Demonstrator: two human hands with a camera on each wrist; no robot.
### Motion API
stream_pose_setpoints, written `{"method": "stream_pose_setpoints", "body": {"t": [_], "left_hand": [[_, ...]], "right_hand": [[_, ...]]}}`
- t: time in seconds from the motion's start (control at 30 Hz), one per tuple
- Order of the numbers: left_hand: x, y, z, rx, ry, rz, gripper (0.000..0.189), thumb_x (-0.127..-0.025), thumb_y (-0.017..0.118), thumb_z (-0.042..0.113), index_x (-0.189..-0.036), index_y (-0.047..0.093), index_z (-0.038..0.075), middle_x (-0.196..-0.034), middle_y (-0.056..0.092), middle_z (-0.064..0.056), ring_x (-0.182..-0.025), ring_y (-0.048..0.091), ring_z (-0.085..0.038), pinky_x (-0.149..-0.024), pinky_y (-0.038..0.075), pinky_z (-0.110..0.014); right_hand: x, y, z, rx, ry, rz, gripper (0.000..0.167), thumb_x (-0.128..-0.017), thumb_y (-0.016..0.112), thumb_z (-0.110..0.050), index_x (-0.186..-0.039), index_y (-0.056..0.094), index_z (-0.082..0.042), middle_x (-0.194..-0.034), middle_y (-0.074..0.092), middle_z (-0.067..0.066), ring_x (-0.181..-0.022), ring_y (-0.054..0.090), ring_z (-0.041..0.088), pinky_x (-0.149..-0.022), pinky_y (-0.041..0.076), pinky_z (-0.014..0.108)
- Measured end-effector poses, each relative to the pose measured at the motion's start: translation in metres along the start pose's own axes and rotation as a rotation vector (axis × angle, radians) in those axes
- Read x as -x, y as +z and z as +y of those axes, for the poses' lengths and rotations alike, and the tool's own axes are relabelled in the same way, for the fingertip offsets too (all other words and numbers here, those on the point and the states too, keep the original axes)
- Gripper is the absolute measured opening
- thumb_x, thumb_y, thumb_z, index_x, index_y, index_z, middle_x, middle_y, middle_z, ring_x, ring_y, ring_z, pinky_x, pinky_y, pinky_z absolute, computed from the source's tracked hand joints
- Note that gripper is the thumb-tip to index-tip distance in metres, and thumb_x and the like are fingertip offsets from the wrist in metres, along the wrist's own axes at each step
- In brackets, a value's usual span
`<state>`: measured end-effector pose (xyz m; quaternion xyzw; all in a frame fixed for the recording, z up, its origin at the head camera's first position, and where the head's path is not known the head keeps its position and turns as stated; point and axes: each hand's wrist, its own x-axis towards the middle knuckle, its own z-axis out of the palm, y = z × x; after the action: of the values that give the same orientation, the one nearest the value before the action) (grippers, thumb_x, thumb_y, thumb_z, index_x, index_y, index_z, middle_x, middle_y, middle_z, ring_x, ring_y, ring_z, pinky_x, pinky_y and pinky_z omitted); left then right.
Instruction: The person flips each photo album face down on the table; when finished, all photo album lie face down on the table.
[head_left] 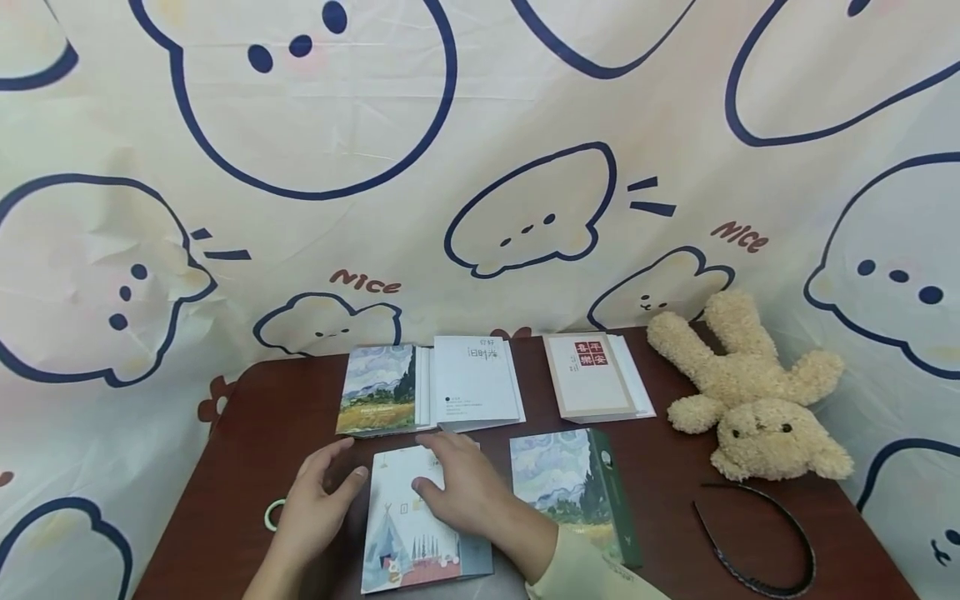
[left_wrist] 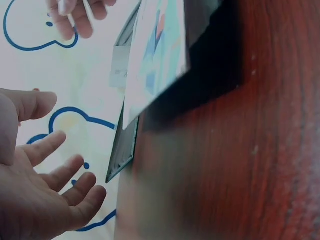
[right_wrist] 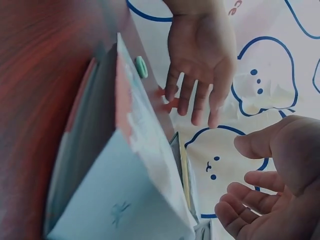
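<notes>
A pale blue folded booklet [head_left: 405, 533] with a tent drawing lies in front of me, its cover lifted at an angle in the right wrist view. My left hand [head_left: 318, 500] is just left of it, thumb apart from the loosely bent fingers. Over its upper right part is my right hand [head_left: 465, 483], fingers spread, hiding some of the cover. In the right wrist view, a gap shows between the right hand's fingers and the booklet [right_wrist: 120, 190]. Both palms hold nothing. Right of the booklet lies a green-spined landscape-painting folder [head_left: 558, 475].
Along the back of the dark red table [head_left: 247, 433] stand a landscape-painting cover [head_left: 378, 387], a white booklet [head_left: 476, 379] and a beige-edged booklet [head_left: 588, 375]. A plush bear [head_left: 750, 392] and a black headband [head_left: 806, 542] lie at the right. A pale green ring [head_left: 270, 515] is near my left wrist.
</notes>
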<state>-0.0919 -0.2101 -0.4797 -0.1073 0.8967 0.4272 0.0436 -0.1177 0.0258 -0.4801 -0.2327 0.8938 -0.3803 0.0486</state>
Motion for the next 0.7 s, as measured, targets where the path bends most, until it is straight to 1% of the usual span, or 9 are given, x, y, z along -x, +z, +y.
{"method": "stream_pose_setpoints", "body": {"t": [0.13, 0.3, 0.4, 0.53, 0.7], "left_hand": [[-0.007, -0.003, -0.002, 0.018, -0.013, 0.005, 0.064, -0.103, 0.065, 0.03, -0.157, 0.04, 0.005, -0.162, 0.025, -0.026, -0.146, 0.032, -0.047, -0.111, 0.037, -0.065], [-0.016, -0.005, -0.004, 0.023, -0.007, 0.021, 0.068, -0.102, 0.065, 0.031, -0.158, 0.037, 0.003, -0.162, 0.022, -0.028, -0.145, 0.032, -0.047, -0.11, 0.039, -0.064], [-0.021, -0.005, -0.006, 0.022, -0.007, 0.029, 0.069, -0.102, 0.065, 0.029, -0.158, 0.035, 0.002, -0.163, 0.021, -0.028, -0.145, 0.031, -0.046, -0.11, 0.04, -0.063], [-0.029, -0.005, -0.009, 0.008, -0.021, 0.024, 0.073, -0.102, 0.065, 0.028, -0.16, 0.03, 0.0, -0.163, 0.017, -0.03, -0.145, 0.029, -0.048, -0.108, 0.04, -0.066], [-0.04, -0.003, -0.014, 0.001, -0.032, 0.011, 0.077, -0.102, 0.066, 0.029, -0.161, 0.026, 0.0, -0.162, 0.017, -0.032, -0.145, 0.031, -0.05, -0.108, 0.041, -0.066]], "right_hand": [[-0.011, 0.001, -0.008, -0.014, -0.003, -0.002, 0.053, -0.1, 0.067, -0.03, -0.15, 0.055, -0.016, -0.15, 0.055, 0.004, -0.142, 0.048, 0.026, -0.113, 0.043, 0.05], [-0.025, 0.006, -0.013, -0.002, -0.005, 0.003, 0.054, -0.1, 0.066, -0.03, -0.15, 0.054, -0.014, -0.149, 0.054, 0.003, -0.139, 0.05, 0.024, -0.111, 0.046, 0.045], [-0.033, 0.013, -0.013, 0.003, 0.003, 0.008, 0.056, -0.1, 0.066, -0.031, -0.151, 0.053, -0.013, -0.151, 0.053, 0.004, -0.14, 0.049, 0.024, -0.111, 0.046, 0.044], [-0.042, 0.023, -0.012, -0.001, 0.014, 0.006, 0.059, -0.1, 0.066, -0.032, -0.153, 0.051, -0.01, -0.153, 0.05, 0.007, -0.141, 0.048, 0.025, -0.112, 0.045, 0.044], [-0.052, 0.032, -0.009, -0.006, 0.035, 0.016, 0.061, -0.099, 0.068, -0.032, -0.153, 0.049, -0.01, -0.154, 0.049, 0.01, -0.141, 0.048, 0.027, -0.112, 0.046, 0.044]]}}
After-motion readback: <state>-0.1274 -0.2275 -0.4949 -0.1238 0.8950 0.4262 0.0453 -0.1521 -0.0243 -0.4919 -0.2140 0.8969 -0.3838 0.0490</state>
